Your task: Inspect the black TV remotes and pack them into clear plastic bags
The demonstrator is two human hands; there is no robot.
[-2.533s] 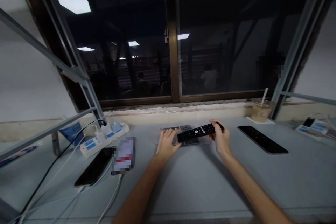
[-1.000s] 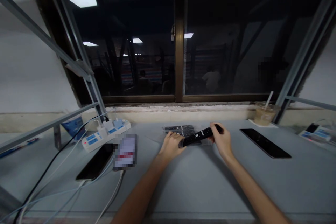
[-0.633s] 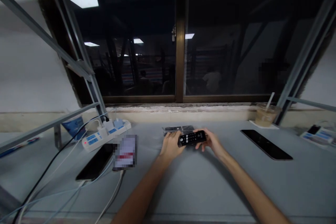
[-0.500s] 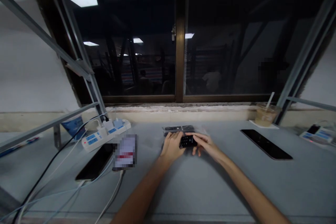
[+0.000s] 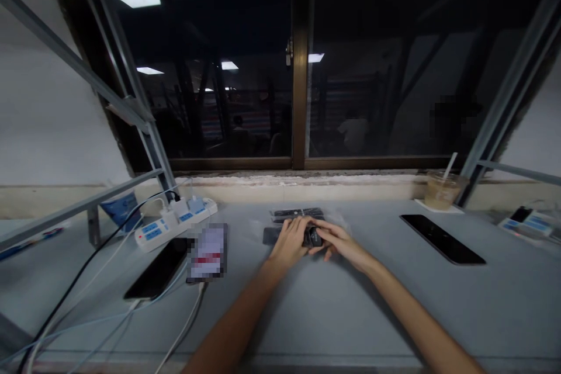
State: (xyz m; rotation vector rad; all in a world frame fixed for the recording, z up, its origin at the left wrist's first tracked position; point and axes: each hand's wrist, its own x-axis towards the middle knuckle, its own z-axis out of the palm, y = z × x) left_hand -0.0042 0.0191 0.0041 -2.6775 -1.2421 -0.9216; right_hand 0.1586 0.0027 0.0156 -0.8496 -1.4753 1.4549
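Observation:
A black remote control (image 5: pixel 315 236) with small pale button marks lies crosswise under my hands, its other dark end (image 5: pixel 270 236) showing to the left. My left hand (image 5: pixel 291 239) is wrapped over its middle, fingers bent. At the right end my right hand (image 5: pixel 335 238) grips it, thumb and fingers closed round the edge. The fingers cover most of the buttons. Just behind, more black remotes in clear plastic wrap (image 5: pixel 298 214) lie on the grey table (image 5: pixel 342 315), apart from my hands.
On the left are a white power strip (image 5: pixel 175 225) with plugs and trailing cables, a dark phone (image 5: pixel 155 272) and a lit phone (image 5: pixel 208 251). To the right are another dark phone (image 5: pixel 442 239) and a drink cup (image 5: pixel 442 190) with a straw. Metal frame posts (image 5: pixel 153 146) flank the window.
My fingers have closed further over the remote's right end, so fewer buttons show. Its left end now sticks out beyond my left hand. The view has shifted slightly.

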